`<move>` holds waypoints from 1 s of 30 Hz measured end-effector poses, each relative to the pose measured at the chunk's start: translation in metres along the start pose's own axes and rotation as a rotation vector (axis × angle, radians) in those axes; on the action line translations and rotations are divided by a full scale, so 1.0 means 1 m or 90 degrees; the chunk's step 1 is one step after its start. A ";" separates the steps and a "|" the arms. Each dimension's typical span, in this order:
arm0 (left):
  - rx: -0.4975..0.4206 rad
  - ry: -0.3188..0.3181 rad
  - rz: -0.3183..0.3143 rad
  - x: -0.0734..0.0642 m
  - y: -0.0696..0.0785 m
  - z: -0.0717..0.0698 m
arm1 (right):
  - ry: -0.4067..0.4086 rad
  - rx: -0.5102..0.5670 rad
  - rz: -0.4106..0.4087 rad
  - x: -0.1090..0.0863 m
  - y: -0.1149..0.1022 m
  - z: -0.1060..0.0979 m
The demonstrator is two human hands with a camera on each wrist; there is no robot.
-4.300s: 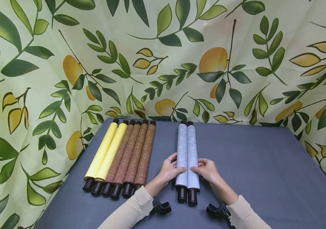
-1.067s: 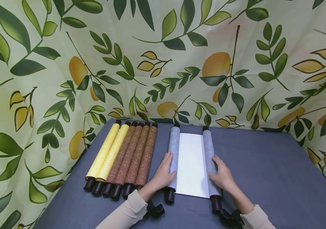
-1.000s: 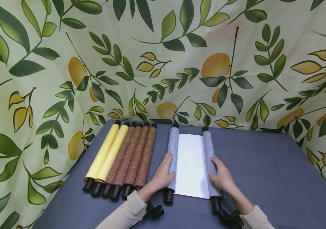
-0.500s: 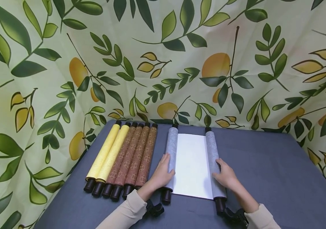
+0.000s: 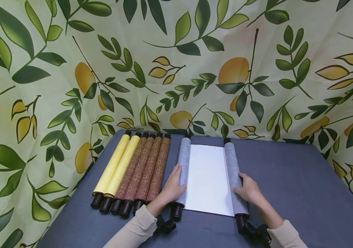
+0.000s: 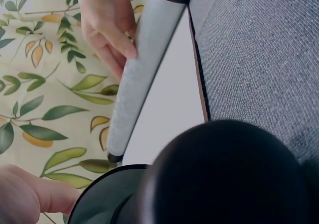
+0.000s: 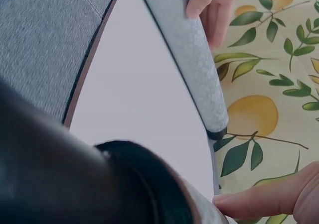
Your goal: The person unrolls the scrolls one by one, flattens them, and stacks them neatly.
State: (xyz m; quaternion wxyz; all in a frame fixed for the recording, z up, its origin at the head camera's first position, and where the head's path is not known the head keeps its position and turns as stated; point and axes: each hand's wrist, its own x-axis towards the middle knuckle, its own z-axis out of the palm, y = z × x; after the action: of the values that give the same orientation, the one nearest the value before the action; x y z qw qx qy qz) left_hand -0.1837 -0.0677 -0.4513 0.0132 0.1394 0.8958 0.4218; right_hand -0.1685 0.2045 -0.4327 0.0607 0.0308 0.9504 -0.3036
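A hanging scroll with a pale blue patterned backing lies partly unrolled on the table, its blank white paper (image 5: 209, 179) face up between two rolls. My left hand (image 5: 171, 186) holds the left roll (image 5: 184, 165) along its outer side, thumb over the top. On the other side my right hand (image 5: 248, 188) grips the right roll (image 5: 233, 165) in the same way. In the left wrist view the right hand's thumb presses the blue backing (image 6: 142, 69), and some of its fingers are hidden behind. Dark knobs cap the roll ends; a big one (image 6: 224, 179) fills that view's foreground.
Left of the scroll, two yellow rolled scrolls (image 5: 122, 168) and several brown patterned ones (image 5: 145, 168) lie side by side on the grey-blue table (image 5: 288, 182). A leaf-and-fruit printed cloth (image 5: 176, 69) hangs behind. Black wrist cameras (image 5: 165, 225) sit under both wrists.
The two rolls, side by side at first, have been drawn apart, left roll leftward and right roll rightward. More white paper shows now than half a second ago. Both hands moved outward with them.
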 end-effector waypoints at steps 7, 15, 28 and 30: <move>-0.004 0.010 0.020 0.002 -0.002 -0.001 | 0.001 0.004 0.012 0.000 -0.002 -0.004; 0.001 0.002 0.015 0.001 -0.005 -0.005 | 0.001 -0.001 0.004 -0.001 -0.001 -0.005; 0.026 0.013 -0.007 0.001 -0.005 -0.008 | 0.001 0.026 0.036 0.001 0.002 -0.002; 0.026 0.018 -0.002 0.000 -0.005 -0.009 | 0.001 0.028 0.039 0.001 0.004 -0.002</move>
State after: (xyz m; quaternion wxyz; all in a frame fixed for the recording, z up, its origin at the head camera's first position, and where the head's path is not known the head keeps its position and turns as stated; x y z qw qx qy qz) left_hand -0.1864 -0.0774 -0.4496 -0.0016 0.1323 0.9047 0.4050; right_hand -0.1691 0.2087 -0.4330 0.0682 0.0616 0.9422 -0.3222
